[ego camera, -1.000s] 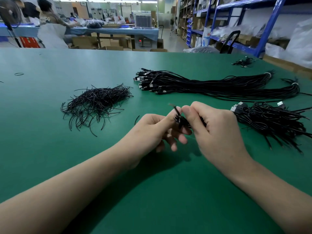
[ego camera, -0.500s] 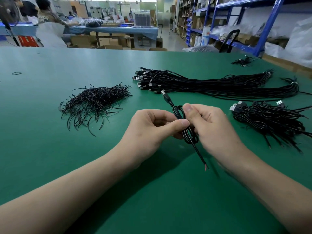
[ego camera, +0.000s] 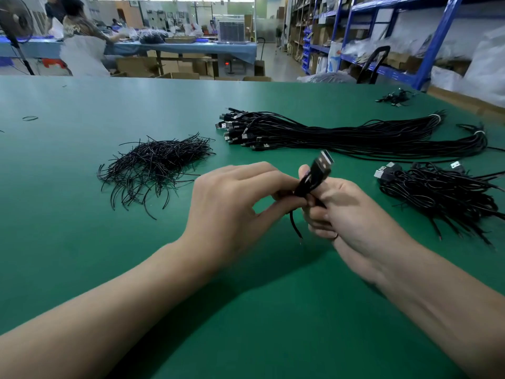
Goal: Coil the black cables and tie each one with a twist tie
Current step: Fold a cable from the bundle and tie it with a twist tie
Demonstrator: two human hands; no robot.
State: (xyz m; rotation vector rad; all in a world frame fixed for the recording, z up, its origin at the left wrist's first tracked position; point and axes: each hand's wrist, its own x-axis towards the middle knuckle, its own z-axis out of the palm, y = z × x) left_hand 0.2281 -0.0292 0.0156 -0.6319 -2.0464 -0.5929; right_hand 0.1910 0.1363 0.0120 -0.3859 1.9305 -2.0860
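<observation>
1. Since half a second ago the coiled cable (ego camera: 306, 187) has turned: its USB plug (ego camera: 323, 162) now points up, bare tail hanging below.
2. Left hand (ego camera: 237, 203) and right hand (ego camera: 352, 217) both pinch it above the green table (ego camera: 82, 269).
3. One twist-tie pile (ego camera: 155, 165) lies left; two banded cable bundles (ego camera: 355, 135) behind; one heap of coiled cables (ego camera: 442, 195) right.
4. Blue shelving (ego camera: 437, 36) stands beyond.
</observation>
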